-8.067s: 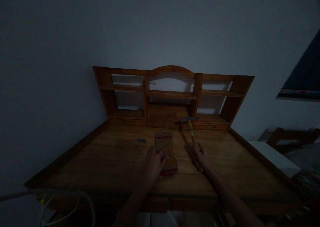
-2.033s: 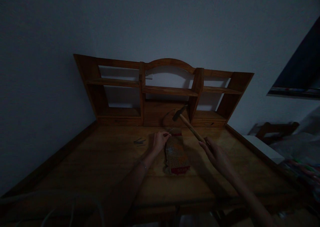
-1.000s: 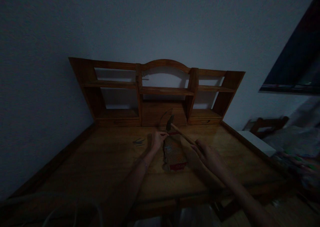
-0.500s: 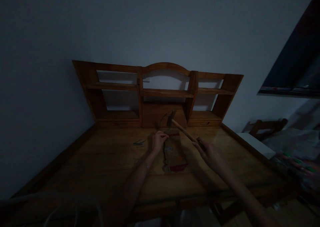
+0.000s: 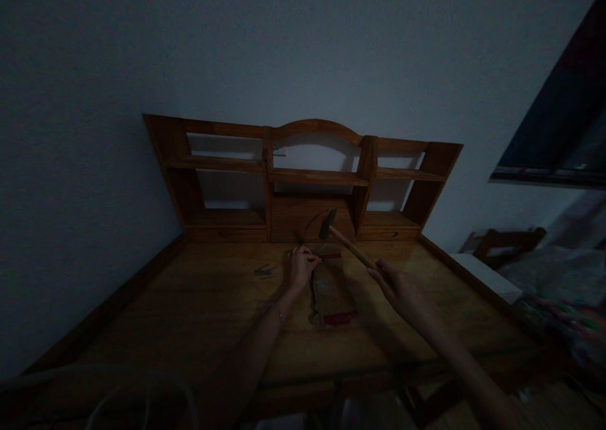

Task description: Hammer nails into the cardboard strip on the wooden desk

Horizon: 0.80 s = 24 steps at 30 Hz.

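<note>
A hammer with a wooden handle and dark head is in my right hand, its fingers wrapped round the handle's end. The hammer head is raised over the far end of a worn brown piece with red edges, which lies on the wooden desk. My left hand is at the far left edge of that piece, its fingertips pinched together; what they hold is too small and dark to tell. Left of this hand lies a small pile of thin grey nails.
Along the desk's back edge stands a wooden shelf unit with drawers. A white surface, a wooden chair and plastic bags are at the right. Pale curved wires show at the lower left.
The hammer head is sharper and marginally lower, still above the piece. My left hand has barely shifted, and the whole view has moved slightly.
</note>
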{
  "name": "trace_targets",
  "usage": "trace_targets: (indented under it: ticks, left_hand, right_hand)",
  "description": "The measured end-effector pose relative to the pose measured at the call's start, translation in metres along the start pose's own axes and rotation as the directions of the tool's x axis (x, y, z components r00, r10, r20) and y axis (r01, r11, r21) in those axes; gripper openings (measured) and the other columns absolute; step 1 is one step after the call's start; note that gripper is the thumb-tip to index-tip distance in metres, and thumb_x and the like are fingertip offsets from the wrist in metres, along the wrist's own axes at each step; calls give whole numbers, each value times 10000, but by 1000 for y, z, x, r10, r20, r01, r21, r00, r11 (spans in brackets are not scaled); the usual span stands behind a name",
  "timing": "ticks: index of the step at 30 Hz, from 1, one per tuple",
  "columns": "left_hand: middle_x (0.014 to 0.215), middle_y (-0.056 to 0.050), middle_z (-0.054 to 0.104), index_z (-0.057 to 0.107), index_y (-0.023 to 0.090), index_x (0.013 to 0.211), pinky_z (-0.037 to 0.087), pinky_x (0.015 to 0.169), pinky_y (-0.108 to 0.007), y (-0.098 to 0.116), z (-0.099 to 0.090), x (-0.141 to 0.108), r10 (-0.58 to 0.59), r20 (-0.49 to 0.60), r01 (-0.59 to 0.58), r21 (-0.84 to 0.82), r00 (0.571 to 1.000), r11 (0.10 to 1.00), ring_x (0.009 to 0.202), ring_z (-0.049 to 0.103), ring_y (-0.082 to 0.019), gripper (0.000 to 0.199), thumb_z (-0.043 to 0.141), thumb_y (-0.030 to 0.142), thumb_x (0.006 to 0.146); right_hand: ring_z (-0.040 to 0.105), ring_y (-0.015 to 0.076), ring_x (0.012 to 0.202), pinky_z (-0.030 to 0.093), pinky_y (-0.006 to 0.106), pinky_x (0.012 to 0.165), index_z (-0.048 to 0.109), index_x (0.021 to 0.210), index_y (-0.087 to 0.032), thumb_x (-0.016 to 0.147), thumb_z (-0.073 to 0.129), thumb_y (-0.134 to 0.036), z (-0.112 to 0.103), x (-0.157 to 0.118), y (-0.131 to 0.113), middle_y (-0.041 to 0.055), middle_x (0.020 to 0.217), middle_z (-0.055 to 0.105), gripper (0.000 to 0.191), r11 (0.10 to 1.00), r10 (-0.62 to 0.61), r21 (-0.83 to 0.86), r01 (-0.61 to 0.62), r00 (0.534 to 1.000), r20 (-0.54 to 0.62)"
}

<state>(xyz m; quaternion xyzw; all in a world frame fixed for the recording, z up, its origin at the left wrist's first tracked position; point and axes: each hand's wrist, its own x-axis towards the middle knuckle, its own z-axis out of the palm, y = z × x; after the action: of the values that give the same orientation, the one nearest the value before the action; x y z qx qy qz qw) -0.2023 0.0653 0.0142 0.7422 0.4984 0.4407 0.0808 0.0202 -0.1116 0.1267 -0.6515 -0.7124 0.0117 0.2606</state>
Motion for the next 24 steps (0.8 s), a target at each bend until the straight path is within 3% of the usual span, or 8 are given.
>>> trace_targets:
  ticks: [5, 18, 24]
  left_hand:
    - [848, -26, 647, 766, 256, 767, 336, 806, -336, -2, 0, 1, 5, 34, -5, 17, 999, 1000, 866, 538, -183, 100, 733, 345, 733]
    - [852, -17, 660, 760, 284, 768, 327, 854, -342, -1, 1, 2, -41, 64, 40, 21, 997, 999, 891, 537, -184, 68, 728, 334, 735]
    - [828, -29, 666, 762, 253, 755, 351, 820, -329, -2, 3, 2, -7, 64, 6, 14, 998, 1000, 864, 556, -182, 62, 721, 298, 742]
  right_hand:
    - [661, 219, 692, 355, 246, 549, 560, 929, -217, 937, 362, -481, 6, -8, 0, 61, 728, 673, 329, 999, 22, -31, -18, 993, 118]
    - [674, 228, 753, 369, 253, 570, 553, 975, -238, 945, 341, -504, -6, -4, -6, 61, 809, 690, 341, 1000, 19, 7, -19, 1000, -2]
    - [664, 225, 682, 326, 252, 528, 542, 912, -238, 943, 336, -507, 8, -7, -10, 44, 698, 668, 340, 999, 35, -27, -33, 997, 70]
